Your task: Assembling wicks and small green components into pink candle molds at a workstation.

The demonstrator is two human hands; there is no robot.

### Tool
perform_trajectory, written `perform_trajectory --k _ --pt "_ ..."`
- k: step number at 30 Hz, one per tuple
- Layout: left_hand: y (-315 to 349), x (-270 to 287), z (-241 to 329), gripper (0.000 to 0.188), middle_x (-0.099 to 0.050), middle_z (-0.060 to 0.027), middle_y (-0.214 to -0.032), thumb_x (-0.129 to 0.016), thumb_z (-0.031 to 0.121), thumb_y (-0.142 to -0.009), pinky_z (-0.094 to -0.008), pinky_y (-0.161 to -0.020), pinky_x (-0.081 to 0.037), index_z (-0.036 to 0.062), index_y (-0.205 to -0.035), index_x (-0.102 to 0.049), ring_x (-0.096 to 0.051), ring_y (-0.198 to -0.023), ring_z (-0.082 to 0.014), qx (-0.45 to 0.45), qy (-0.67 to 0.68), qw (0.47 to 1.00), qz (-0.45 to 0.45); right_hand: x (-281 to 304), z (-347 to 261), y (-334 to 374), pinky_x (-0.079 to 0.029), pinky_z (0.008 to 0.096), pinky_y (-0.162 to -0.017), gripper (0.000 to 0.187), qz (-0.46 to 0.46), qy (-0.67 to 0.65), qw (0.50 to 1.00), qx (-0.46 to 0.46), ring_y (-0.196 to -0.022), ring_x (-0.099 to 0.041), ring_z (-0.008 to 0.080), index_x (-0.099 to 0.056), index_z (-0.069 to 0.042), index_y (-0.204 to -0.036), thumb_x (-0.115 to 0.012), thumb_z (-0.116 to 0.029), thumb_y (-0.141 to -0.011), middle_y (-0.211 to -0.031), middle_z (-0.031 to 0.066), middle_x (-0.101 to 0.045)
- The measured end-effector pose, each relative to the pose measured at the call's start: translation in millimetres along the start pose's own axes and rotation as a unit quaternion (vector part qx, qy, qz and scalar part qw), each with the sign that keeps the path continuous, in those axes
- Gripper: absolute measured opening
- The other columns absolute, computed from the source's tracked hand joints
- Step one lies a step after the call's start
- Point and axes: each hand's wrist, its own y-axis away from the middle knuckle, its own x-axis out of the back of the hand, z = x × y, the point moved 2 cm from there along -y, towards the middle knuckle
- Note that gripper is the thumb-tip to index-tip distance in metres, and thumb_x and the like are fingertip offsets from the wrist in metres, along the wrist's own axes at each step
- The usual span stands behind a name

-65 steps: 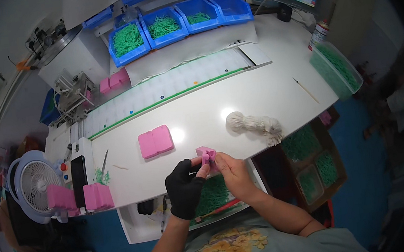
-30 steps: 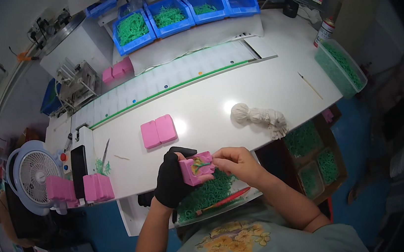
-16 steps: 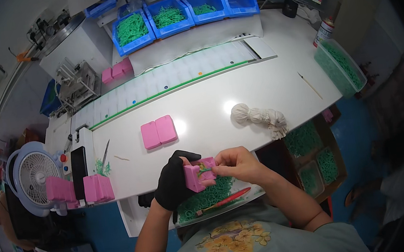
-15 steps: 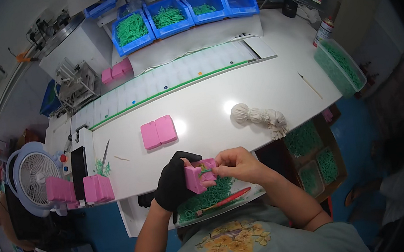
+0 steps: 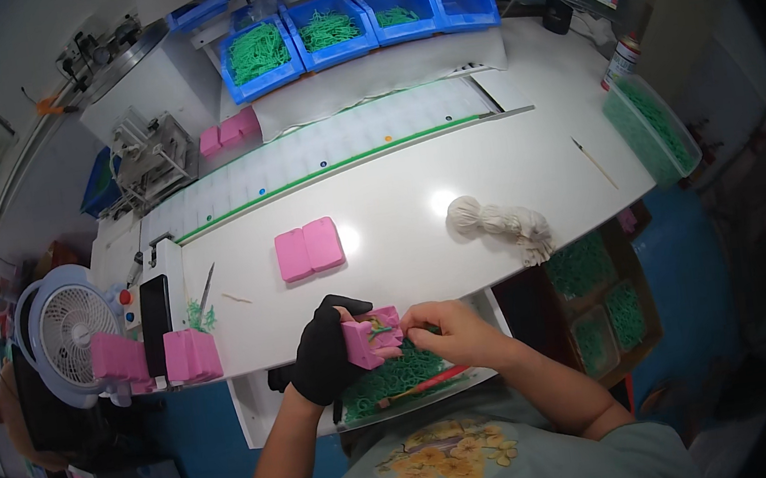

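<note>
My left hand [image 5: 318,352], in a black glove with bare fingertips, grips a pink block-shaped mould [image 5: 360,344] over the front edge of the table. The mould's hollow side is turned to the right, and a small green and yellowish piece [image 5: 379,328] shows inside it. Just right of the mould is my bare right hand [image 5: 458,332], its thumb and forefinger pinched together; whatever lies between them is too small to make out. Below both hands an open drawer [image 5: 250,415] holds many green plastic pieces [image 5: 407,368] and a red-handled tool [image 5: 435,380].
Two pink blocks [image 5: 309,249] lie mid-table, a bundled whitish cloth [image 5: 499,221] to their right. More pink blocks [image 5: 191,357], tweezers [image 5: 207,285] and a fan [image 5: 76,321] are at the left. Blue bins [image 5: 261,59] of green pieces line the back; a thin brush [image 5: 594,163] lies right.
My right hand has drawn back from the inside of the mould to just beside it. The mould, still in my left hand, has shifted slightly left. The whole view has moved a little.
</note>
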Motion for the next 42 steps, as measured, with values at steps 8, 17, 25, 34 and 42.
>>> perform_trajectory --k 8,17,25,34,42 --pt "6.0 -6.4 -9.4 0.073 -0.060 -0.0109 -0.087 -0.090 0.048 -0.050 -0.0330 -0.064 -0.049 0.0060 -0.088 -0.044 -0.062 -0.074 -0.0239 -0.027 0.129 0.989 0.073 7.9 -32.7 -3.7 -0.047 0.0364 -0.087 0.025 0.048 0.032 0.998 0.005 -0.105 -0.060 0.0263 -0.064 -0.002 -0.103 -0.053 -0.023 -0.097 -0.115 0.0167 -0.063" --pt "-1.0 -23.9 17.2 0.083 -0.053 -0.0174 -0.123 -0.066 0.070 -0.067 -0.0360 -0.089 -0.053 0.0089 -0.115 -0.037 -0.060 -0.109 -0.0256 0.192 0.528 0.825 0.050 16.4 -25.5 -13.4 -0.023 0.0481 -0.111 0.011 0.028 0.061 0.970 0.235 -0.140 -0.023 0.0364 -0.066 -0.006 -0.091 -0.058 -0.013 -0.092 -0.148 0.0155 -0.038" --pt "3.7 -23.0 6.4 0.088 -0.060 -0.0165 -0.116 -0.051 0.082 -0.066 -0.0369 -0.091 -0.051 0.0085 -0.114 -0.041 -0.060 -0.109 -0.0244 0.152 0.684 0.707 -0.091 16.3 -26.6 -14.1 -0.029 0.0443 -0.108 0.012 -0.031 0.051 0.977 0.205 -0.136 -0.031 0.0329 -0.067 -0.006 -0.093 -0.058 -0.015 -0.093 -0.142 0.0152 -0.043" --pt "-2.8 -32.0 -6.0 0.092 -0.060 -0.0144 -0.114 -0.053 0.081 -0.066 -0.0351 -0.088 -0.052 0.0049 -0.115 -0.042 -0.061 -0.104 -0.0204 0.190 0.568 0.800 0.034 10.7 -21.1 -9.2 -0.048 0.0289 -0.090 0.014 0.112 0.082 0.984 0.112 -0.109 -0.057 0.0161 -0.059 -0.001 -0.099 -0.056 -0.014 -0.097 -0.135 0.0167 -0.048" --pt "1.2 -30.8 -13.5 0.093 -0.060 -0.0121 -0.113 -0.054 0.082 -0.065 -0.0326 -0.086 -0.052 0.0025 -0.114 -0.048 -0.061 -0.102 -0.0186 0.200 0.498 0.843 -0.028 19.3 -35.8 -13.3 -0.043 0.0375 -0.096 0.009 0.080 0.101 0.985 0.117 -0.117 -0.052 0.0260 -0.055 -0.003 -0.088 -0.059 -0.011 -0.090 -0.131 0.0187 -0.051"
